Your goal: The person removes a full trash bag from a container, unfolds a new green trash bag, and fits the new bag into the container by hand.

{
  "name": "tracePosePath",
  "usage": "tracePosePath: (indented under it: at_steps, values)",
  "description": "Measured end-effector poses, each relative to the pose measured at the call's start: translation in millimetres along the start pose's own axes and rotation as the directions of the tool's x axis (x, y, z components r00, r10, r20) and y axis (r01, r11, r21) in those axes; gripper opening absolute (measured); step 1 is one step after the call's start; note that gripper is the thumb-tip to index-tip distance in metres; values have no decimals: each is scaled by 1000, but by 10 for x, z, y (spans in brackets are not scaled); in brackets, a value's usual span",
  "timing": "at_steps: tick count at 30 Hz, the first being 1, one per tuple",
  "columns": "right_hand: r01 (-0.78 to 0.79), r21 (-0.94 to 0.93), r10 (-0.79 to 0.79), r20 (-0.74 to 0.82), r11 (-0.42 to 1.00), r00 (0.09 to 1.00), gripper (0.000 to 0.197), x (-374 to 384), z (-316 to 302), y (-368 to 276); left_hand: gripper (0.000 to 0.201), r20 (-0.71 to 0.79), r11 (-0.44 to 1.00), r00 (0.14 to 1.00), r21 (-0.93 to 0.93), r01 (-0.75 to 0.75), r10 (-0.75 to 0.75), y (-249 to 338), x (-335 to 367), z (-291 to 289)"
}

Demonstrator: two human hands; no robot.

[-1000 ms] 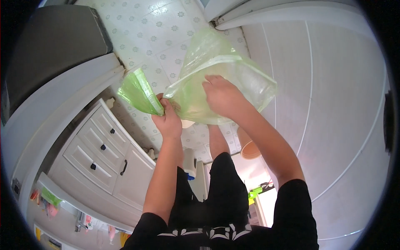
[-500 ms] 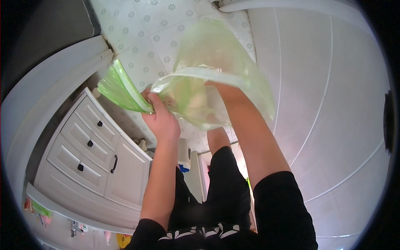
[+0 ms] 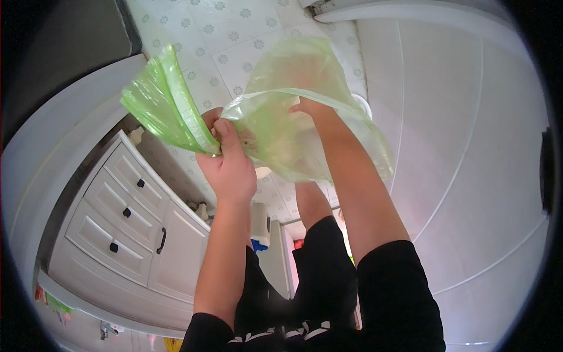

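Note:
A thin, see-through green plastic bag (image 3: 275, 141) is spread wide in front of me, its pale rim arching across the middle. My left hand (image 3: 226, 155) is closed on the bag's left edge, thumb on top. Out of that grip a denser, pleated fan of green plastic (image 3: 161, 108) sticks up to the left; whether it belongs to the same bag I cannot tell. My right hand (image 3: 312, 107) reaches through the bag's mouth, thumb held apart. Its other fingers show only dimly through the film and seem stretched out against the far wall.
A white cabinet (image 3: 126, 223) with drawers and black knobs stands at the left. Pale panelled wall (image 3: 446, 146) curves along the right. Beneath lies flower-patterned tile floor (image 3: 229, 35). A white round rim (image 3: 362, 105) shows behind the bag, and a sink tap (image 3: 105, 330) at lower left.
My right hand has shifted slightly up inside the bag, its thumb now clearer. The left hand has risen a little, and the pleated green plastic has swung up and fanned wider.

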State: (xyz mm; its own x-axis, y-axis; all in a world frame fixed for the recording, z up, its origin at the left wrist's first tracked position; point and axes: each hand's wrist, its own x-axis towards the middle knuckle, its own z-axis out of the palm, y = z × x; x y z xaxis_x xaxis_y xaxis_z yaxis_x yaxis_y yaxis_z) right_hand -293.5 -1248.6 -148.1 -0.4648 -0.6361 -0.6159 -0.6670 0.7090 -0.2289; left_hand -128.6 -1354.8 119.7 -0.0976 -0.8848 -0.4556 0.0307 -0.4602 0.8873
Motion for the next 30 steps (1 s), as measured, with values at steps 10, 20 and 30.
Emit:
tracePosePath:
  at_steps: [10,20,30]
  values:
    - [100,-28,-90,248,995,965,60,657,723,233,26,102,988,994,141,-56,42,-658,561,54]
    - [116,-11,-111,217,993,970,66,1311,1377,266,17,107,972,994,233,-40,15,-1278,1007,-120]
    - [100,5,-99,237,995,966,73,1307,1563,433,12,241,917,966,358,-173,88,-1504,1125,-247]
